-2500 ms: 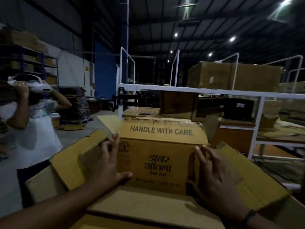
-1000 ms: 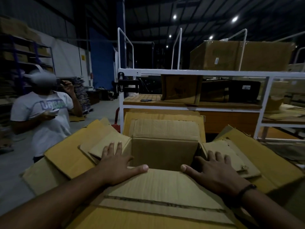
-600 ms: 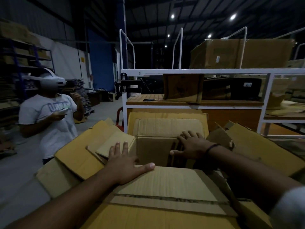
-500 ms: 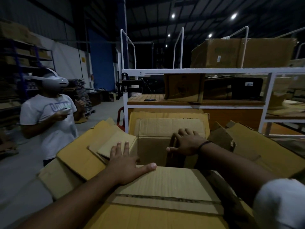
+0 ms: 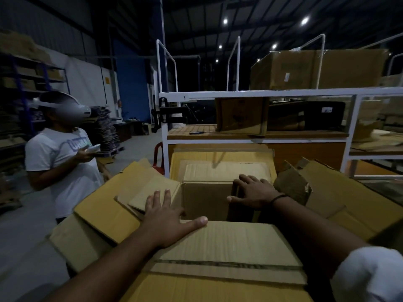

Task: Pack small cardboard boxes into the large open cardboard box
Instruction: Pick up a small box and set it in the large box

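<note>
In a dim warehouse, right hand [image 5: 255, 192] grips one small cardboard box [image 5: 205, 199] seated inside the large open cardboard box [image 5: 102, 210]. Nearer than that grip, left hand [image 5: 165, 216] presses flat and spread on a flap. Packing looks barely begun.

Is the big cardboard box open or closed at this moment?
Open. The big box has its flaps spread outward, and a small box shows inside it.
</note>
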The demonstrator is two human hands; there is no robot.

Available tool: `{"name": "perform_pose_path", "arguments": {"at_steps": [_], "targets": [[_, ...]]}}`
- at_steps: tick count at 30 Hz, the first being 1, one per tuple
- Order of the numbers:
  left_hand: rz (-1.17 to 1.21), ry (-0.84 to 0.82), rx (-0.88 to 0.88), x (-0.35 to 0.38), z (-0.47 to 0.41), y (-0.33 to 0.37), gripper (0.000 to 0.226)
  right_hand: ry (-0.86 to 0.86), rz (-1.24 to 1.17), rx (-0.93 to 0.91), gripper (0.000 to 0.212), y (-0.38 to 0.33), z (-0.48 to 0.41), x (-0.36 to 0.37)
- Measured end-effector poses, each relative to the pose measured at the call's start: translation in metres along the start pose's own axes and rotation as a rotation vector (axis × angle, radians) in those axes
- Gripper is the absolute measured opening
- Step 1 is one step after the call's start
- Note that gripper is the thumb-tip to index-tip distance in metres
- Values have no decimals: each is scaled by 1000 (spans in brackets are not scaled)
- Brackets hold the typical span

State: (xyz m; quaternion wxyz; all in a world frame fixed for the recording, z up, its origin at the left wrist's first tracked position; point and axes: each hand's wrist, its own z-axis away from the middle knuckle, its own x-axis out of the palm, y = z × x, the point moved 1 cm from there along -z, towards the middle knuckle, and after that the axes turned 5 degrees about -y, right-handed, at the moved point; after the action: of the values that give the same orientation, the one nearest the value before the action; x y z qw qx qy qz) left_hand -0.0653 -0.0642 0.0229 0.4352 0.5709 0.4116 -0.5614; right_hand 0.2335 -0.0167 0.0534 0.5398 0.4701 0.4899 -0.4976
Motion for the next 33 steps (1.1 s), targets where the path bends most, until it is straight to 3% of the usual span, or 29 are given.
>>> {"name": "perform_pose_path", "arguments": {"at_steps": [4,8,15,18,20,24,28,33], "targets": [[-3,-14,-4,-4,3,3,106,17,142,90,93,42,27,6],[-12,-31,-25,-3,2,6,104,46,-62,198,108,64,46,5],[-16,-43,-26,-6,3,6,105,144,-157,235,82,58,48,12],[1,-44,-23,-6,7,6,113,233,-153,187,63,53,52,10],[16,-61,-21,-8,12,7,122,245,-135,139,64,49,56,8],[20,-113,-43,-13,22,10,117,138,-87,84,79,48,57,1],[4,-118,-61,-12,23,11,136,15,34,78,88,49,46,0],[-7,-85,-66,-9,21,12,137,-78,53,136,93,49,36,2]]}}
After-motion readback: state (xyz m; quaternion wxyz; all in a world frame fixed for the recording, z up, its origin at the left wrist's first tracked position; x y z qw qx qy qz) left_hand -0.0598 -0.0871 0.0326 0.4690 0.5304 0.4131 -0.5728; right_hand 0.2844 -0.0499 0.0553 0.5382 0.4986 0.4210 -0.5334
